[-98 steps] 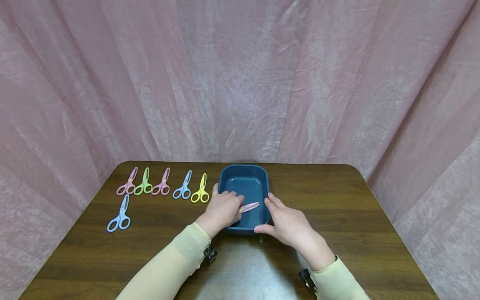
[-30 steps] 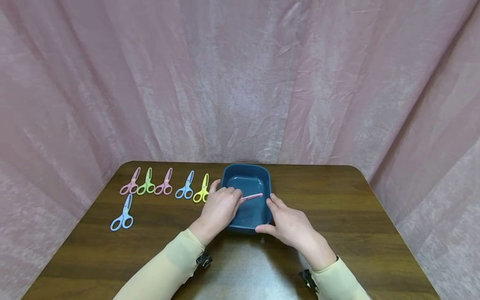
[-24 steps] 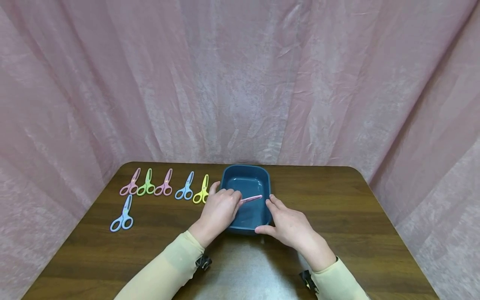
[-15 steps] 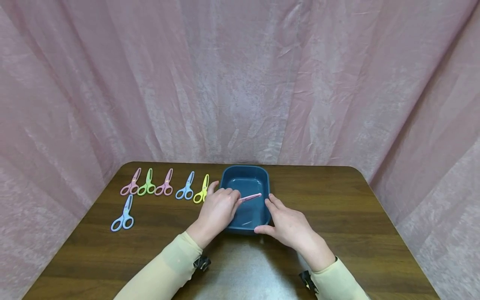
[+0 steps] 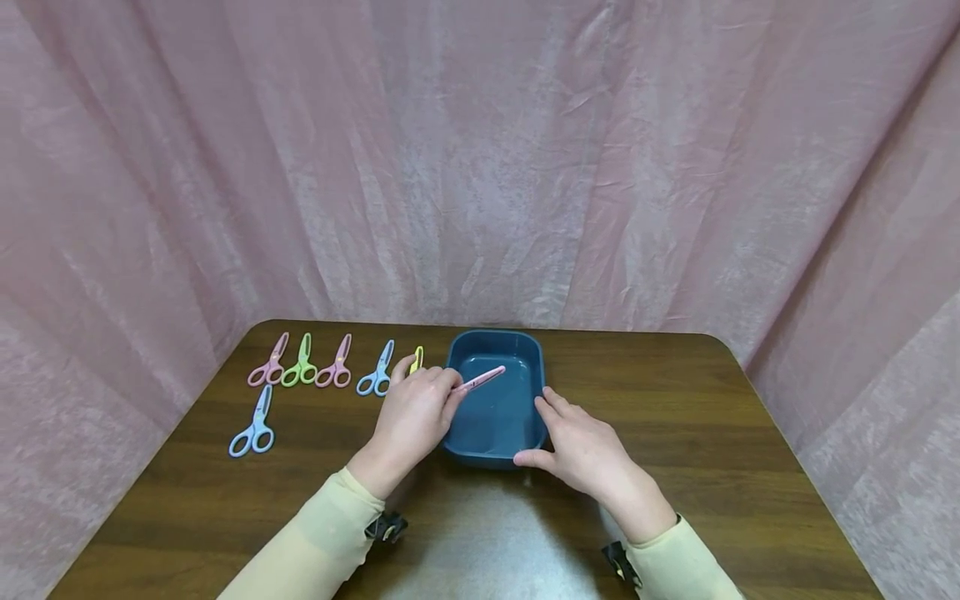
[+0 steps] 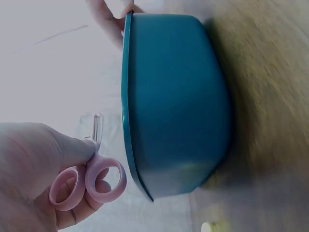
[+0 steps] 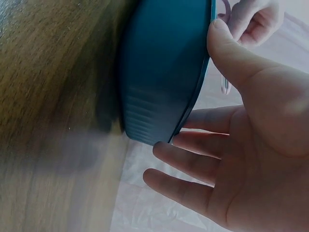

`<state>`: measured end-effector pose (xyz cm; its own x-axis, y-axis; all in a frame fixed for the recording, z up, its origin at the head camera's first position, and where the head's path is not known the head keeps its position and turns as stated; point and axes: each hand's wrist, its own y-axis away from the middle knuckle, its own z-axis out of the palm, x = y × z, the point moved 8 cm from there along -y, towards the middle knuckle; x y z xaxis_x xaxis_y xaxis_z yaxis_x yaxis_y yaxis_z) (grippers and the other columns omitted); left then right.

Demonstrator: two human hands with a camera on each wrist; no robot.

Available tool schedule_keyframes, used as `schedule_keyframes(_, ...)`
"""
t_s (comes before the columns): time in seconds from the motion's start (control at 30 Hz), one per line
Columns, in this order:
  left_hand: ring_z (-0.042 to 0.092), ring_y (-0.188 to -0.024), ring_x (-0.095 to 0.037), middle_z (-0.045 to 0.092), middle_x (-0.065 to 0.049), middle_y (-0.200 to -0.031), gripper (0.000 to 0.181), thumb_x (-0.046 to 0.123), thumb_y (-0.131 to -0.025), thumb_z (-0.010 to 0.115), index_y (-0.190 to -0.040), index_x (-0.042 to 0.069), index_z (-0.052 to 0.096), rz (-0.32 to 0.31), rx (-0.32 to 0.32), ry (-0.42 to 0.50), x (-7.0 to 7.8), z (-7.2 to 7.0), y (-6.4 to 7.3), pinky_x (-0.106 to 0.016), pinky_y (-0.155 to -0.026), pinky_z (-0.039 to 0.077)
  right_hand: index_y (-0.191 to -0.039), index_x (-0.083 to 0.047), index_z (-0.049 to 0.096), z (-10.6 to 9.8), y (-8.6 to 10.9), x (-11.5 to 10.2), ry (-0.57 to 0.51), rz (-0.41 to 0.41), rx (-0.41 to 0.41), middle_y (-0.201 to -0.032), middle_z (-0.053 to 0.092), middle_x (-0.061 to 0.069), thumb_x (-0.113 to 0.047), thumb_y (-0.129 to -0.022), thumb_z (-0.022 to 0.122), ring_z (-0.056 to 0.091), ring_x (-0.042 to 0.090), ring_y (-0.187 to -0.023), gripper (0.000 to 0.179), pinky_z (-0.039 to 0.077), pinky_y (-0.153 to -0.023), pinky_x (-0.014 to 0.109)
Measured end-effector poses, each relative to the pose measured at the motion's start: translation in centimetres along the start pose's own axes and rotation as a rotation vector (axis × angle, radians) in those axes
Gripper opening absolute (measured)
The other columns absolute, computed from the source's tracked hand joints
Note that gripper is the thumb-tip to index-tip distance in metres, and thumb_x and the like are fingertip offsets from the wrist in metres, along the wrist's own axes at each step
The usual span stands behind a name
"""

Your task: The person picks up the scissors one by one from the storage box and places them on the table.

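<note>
My left hand pinches a pair of pink scissors over the left side of a dark teal plastic bin. Its blades point right and away over the bin. In the left wrist view, thumb and fingers grip the scissors near the pivot, and both pink finger loops hang outside the bin's wall. My right hand rests at the bin's near right corner. Its thumb touches the rim while the other fingers lie fairly straight along the right side.
Left of the bin, a row of child-size scissors lies on the wooden table: pink, green, blue and partly hidden yellow. Another blue pair lies nearer. A pink curtain hangs behind.
The left hand has raised the pink scissors from low inside the bin and carried them left to its left rim. It now covers most of the yellow pair. The right hand has stayed at the corner.
</note>
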<state>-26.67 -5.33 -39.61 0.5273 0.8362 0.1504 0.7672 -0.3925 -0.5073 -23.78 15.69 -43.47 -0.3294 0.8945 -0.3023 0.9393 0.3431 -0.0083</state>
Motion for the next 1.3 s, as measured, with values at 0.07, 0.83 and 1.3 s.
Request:
schedule_keyframes(0.07,0.071,-0.081,-0.02,0.071,0.004,-0.082,0.01,0.024,-0.104,0.081,-0.099,0.016,0.076,-0.014,0.004,0.007,-0.4,-0.4,0.3,-0.064,-0.12,0.038,-0.161,0.0,0.053,0.0,0.0,0.0,0.0,0.001,-0.001,-0.172,0.043,0.02,-0.066,-0.094,0.08,0.053,0.043,-0.149,0.098,0.052,-0.11,0.062)
schedule_keyframes(0.83,0.068,-0.072,-0.024,0.069,0.0,-0.077,0.015,0.014,-0.095,0.088,-0.092,0.01,0.074,-0.096,0.049,-0.049,-5.9,-2.6,5.4,-0.053,-0.086,0.054,-0.162,0.001,0.052,-0.3,0.3,0.1,0.012,-0.004,-0.01,-0.172,0.043,0.02,-0.063,-0.095,0.08,0.051,0.041,-0.152,0.097,0.051,-0.111,0.062)
schedule_keyframes(1.3,0.064,-0.066,-0.025,0.067,0.001,-0.074,0.016,0.011,-0.095,0.088,-0.088,0.012,0.073,-0.153,-0.011,-0.044,-8.7,-2.5,7.7,-0.054,-0.074,0.055,-0.162,0.0,0.051,-0.1,0.3,0.1,0.004,0.01,-0.016,-0.173,0.041,0.018,-0.063,-0.095,0.081,0.05,0.041,-0.153,0.097,0.052,-0.11,0.062)
